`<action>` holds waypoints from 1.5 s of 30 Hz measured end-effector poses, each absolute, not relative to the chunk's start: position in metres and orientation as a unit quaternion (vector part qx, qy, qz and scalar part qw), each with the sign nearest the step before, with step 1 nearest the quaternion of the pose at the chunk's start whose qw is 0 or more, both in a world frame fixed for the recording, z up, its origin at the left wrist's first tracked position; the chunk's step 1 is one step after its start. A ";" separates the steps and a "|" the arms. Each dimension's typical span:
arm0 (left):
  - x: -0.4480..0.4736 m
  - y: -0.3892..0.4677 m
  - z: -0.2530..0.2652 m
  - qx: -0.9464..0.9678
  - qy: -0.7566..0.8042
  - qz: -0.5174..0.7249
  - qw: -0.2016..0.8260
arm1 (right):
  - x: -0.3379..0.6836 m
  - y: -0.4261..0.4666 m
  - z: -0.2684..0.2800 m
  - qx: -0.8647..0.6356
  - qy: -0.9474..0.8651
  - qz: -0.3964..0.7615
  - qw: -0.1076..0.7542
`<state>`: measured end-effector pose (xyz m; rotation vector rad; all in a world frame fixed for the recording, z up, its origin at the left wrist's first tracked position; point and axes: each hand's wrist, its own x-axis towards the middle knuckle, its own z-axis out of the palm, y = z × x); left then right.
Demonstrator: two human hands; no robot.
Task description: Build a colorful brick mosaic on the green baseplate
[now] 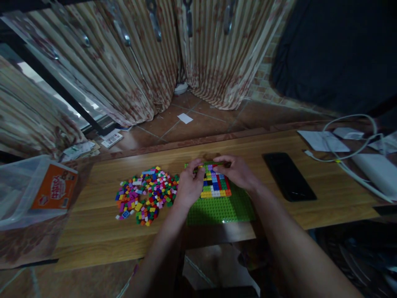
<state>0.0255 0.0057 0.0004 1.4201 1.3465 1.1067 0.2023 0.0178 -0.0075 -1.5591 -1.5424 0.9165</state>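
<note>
A green studded baseplate (221,211) lies on the wooden table, partly under my forearms. On its upper part is a flat, multicoloured patch of toy building bricks (215,186), with yellow, blue, red, black and white rows. My left hand (190,186) is at the patch's upper left, fingers curled and thumb close to the index finger. At the upper right, my right hand (234,171) reaches over the far edge with bent fingers, its thumb touching the bricks. Any small brick between the fingertips is too hidden to make out. Left of the baseplate spreads a loose brick pile (145,192).
On the wooden table (93,231), a black phone (289,176) lies to the right. Beyond it are white cables (344,159) and papers (322,140). A clear plastic bin (21,190) with an orange label stands at the left. Striped curtains (214,54) hang behind.
</note>
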 end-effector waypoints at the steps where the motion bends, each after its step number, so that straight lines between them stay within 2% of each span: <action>1: 0.025 0.006 -0.001 0.582 0.542 0.432 0.424 | 0.203 0.019 -0.009 -0.602 -0.597 0.381 0.368; 5: 0.025 0.007 -0.005 0.615 0.551 0.396 0.401 | 0.204 0.022 -0.011 -0.582 -0.575 0.443 0.367; 11: 0.026 0.006 -0.007 0.628 0.549 0.398 0.383 | 0.198 0.022 -0.007 -0.597 -0.562 0.446 0.359; 16: 0.024 0.004 -0.007 0.609 0.547 0.404 0.408 | 0.200 0.017 -0.010 -0.585 -0.553 0.460 0.375; 20: 0.018 0.003 -0.012 0.604 0.552 0.415 0.398 | 0.209 0.017 -0.013 -0.569 -0.506 0.493 0.421; 24: 0.010 0.004 -0.016 0.592 0.564 0.417 0.397 | 0.210 0.020 -0.014 -0.588 -0.457 0.474 0.471; 32: 0.015 -0.004 -0.002 0.605 0.578 0.385 0.389 | 0.199 0.017 -0.015 -0.608 -0.537 0.437 0.387; 41: 0.017 -0.011 -0.008 0.621 0.570 0.371 0.389 | 0.197 0.015 -0.011 -0.641 -0.550 0.385 0.372; 45: 0.005 -0.009 -0.004 0.632 0.583 0.370 0.353 | 0.194 0.010 -0.002 -0.673 -0.542 0.366 0.345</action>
